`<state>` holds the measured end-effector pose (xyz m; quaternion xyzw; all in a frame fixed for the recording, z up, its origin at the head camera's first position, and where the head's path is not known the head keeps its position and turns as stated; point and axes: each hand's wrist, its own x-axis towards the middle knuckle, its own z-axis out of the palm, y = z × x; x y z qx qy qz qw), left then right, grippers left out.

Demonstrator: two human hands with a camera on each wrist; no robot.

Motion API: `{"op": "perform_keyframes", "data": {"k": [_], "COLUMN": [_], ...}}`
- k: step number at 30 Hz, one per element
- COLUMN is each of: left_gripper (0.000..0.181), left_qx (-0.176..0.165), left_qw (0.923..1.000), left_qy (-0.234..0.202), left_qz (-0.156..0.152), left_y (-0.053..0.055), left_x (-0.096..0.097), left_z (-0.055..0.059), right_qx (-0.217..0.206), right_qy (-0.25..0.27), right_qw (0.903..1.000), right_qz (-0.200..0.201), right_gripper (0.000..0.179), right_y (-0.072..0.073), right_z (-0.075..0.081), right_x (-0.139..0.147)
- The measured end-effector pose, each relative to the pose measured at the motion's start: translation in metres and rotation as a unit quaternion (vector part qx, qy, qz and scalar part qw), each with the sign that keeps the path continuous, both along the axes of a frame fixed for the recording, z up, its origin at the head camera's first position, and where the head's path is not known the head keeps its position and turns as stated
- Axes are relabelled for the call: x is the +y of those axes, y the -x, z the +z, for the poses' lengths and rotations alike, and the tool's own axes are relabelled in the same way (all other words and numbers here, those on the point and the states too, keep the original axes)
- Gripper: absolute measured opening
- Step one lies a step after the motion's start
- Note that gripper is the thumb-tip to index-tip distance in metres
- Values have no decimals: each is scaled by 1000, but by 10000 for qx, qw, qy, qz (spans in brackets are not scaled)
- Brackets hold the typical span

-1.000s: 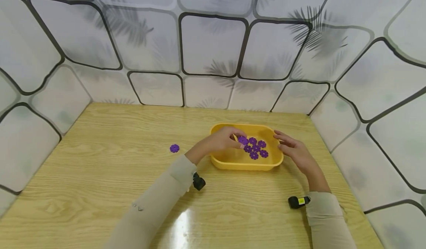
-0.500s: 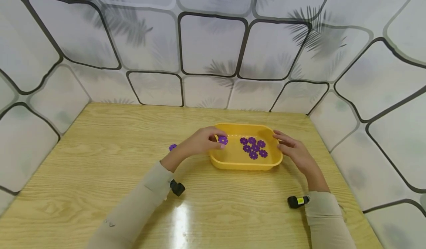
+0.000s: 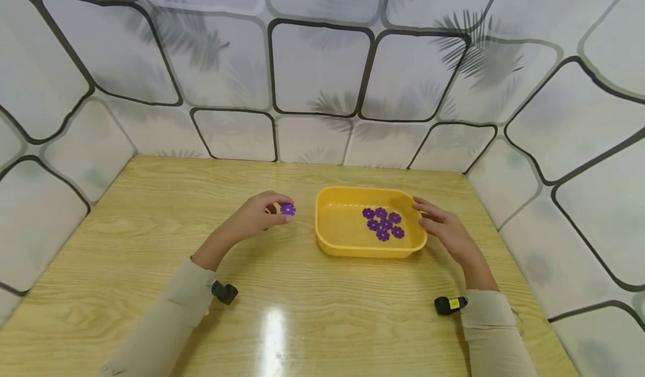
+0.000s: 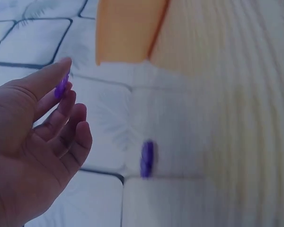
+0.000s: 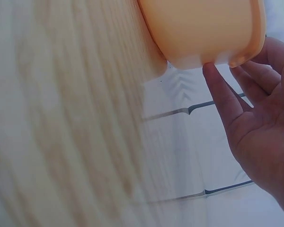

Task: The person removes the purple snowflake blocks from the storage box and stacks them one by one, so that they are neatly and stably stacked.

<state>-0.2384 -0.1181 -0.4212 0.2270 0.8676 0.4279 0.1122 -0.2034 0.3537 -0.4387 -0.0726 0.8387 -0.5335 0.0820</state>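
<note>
In the head view, my left hand [image 3: 257,215] is left of the yellow plastic basin [image 3: 347,251], above the table. Its thumb and forefinger pinch a purple flower-shaped disc [image 3: 288,209], seen edge-on in the left wrist view [image 4: 61,87]. A second purple disc [image 4: 147,159] lies on the tabletop; the left hand hides most of it from the head camera. Several more purple discs [image 3: 384,223] lie together on the basin's floor, toward its right side. My right hand [image 3: 448,231] touches the basin's right end, fingertips at the rim and thumb against the outer wall [image 5: 203,33].
The wood-grain table [image 3: 322,315] runs back to a wall covering [image 3: 322,69] printed with dark outlines and grey leaves. More of this covering rises on the left and right sides. A black wrist camera [image 3: 225,293] sits by the left cuff, another camera [image 3: 448,305] by the right.
My left hand has carried a pinched disc from inside the basin out over its left rim, leftward above the table. The right hand and the basin stay about where they were.
</note>
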Motion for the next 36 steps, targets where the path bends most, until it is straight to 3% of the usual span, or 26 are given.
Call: {"op": "perform_keyframes", "data": {"k": [5, 14, 22, 30, 36], "left_gripper": [44, 41, 40, 34, 33], "left_qx": [-180, -63, 123, 404, 461], "left_qw": [9989, 9948, 9918, 9855, 9849], "left_qy": [366, 1009, 1266, 1651, 1671], "left_qz": [218, 97, -90, -27, -39], "left_y": [0, 7, 11, 11, 10], "left_x": [-26, -51, -54, -52, -50], "left_z": [-9, -24, -31, -32, -32], "right_qx": [13, -3, -29, -26, 1], "right_qy": [-20, 25, -4, -32, 0], "right_qw": [10000, 10000, 10000, 10000, 10000], "right_qz": [18, -17, -52, -45, -18], "right_gripper": [51, 50, 50, 50, 49], "right_y": [-1, -2, -1, -1, -1], "right_z": [2, 1, 0, 0, -1], "right_x": [0, 0, 0, -1, -1]}}
